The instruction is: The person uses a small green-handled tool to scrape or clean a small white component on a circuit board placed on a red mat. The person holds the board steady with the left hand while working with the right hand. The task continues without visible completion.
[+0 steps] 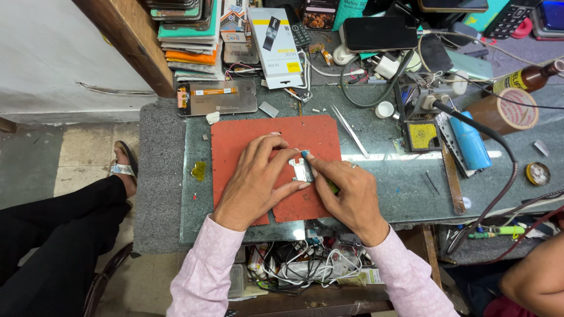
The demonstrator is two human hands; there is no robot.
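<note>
A small silver circuit part [302,170] lay flat near the middle of the red mat [235,147], slightly toward its front edge. A thin green-handled tool [332,187] angled down, its blue tip touching the part's rear edge.

Glass-topped workbench [247,220] over tiled floor [82,152], beside perhaps a white wall [53,53].

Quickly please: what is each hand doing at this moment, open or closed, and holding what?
Left hand: fingers closed on a small metal part, pinning it to the red mat.
Right hand: closed on a green-handled tool, tip at the part.
</note>
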